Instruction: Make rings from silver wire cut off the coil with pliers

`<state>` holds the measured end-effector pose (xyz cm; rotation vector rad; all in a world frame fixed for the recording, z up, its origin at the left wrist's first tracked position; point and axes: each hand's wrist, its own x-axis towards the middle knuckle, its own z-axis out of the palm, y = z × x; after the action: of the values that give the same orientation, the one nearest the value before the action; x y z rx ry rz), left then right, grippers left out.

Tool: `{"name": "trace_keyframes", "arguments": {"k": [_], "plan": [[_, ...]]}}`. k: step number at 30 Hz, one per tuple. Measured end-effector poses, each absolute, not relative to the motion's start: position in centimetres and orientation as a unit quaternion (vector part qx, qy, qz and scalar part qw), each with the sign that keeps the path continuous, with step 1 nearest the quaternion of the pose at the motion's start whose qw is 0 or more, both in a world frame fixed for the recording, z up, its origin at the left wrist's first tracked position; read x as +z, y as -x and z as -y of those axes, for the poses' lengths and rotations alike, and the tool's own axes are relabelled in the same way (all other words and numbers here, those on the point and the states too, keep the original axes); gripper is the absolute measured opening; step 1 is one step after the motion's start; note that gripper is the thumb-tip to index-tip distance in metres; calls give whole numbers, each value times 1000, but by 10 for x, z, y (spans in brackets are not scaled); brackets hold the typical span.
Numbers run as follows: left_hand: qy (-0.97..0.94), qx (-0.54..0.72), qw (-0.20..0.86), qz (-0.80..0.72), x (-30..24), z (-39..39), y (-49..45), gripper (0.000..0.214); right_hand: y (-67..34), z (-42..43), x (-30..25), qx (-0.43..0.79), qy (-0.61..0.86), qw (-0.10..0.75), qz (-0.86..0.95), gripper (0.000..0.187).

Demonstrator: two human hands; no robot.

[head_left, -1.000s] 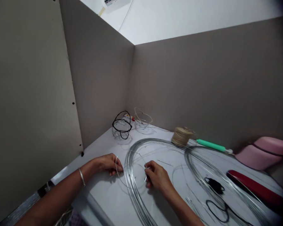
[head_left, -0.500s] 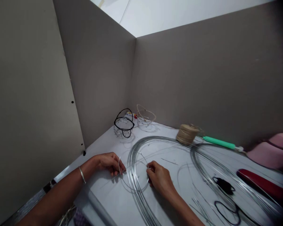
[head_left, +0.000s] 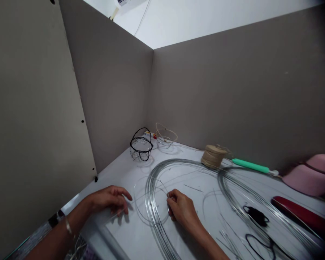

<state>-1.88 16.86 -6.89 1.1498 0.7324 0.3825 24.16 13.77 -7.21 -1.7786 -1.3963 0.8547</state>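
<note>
My right hand (head_left: 182,208) is closed in a pinch on a thin wire. That wire (head_left: 164,187) runs up and left from the fingertips, and a faint loop of it curves down over the table. My left hand (head_left: 113,200) is open to the left of the loop, its fingers apart; a faint thin line shows below it, and I cannot tell whether it touches the fingers. Between the hands lies a large coil of silvery wire (head_left: 152,207), flat on the white table (head_left: 124,169).
Two small wire frames, one black-wrapped (head_left: 141,144) and one tan (head_left: 166,133), stand in the corner. A twine spool (head_left: 213,156), a green-handled tool (head_left: 250,165), a black cord bundle (head_left: 256,215), a red object (head_left: 300,213) and a pink object (head_left: 311,175) lie rightward. Grey partitions (head_left: 219,94) enclose the table.
My left hand has let go of the wire loop and moved left and down, its fingers spreading. My right hand keeps its pinch in nearly the same place. The view has tilted slightly.
</note>
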Motion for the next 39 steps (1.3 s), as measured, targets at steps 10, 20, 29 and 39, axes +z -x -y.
{"name": "trace_keyframes", "arguments": {"k": [10,20,29,39], "plan": [[-358,606,519,-485,-91,-129,-18,32,-225,-139,-74,415,660,388,492,6],[-238,718,434,-489,-91,-146,-13,31,-205,-152,-64,456,586,430,514,15],[-204,743,432,-468,-89,-143,4,39,-171,-165,-56,502,552,419,517,21],[-265,690,511,-440,-88,-140,17,40,-146,-171,-62,512,537,396,541,18]]}}
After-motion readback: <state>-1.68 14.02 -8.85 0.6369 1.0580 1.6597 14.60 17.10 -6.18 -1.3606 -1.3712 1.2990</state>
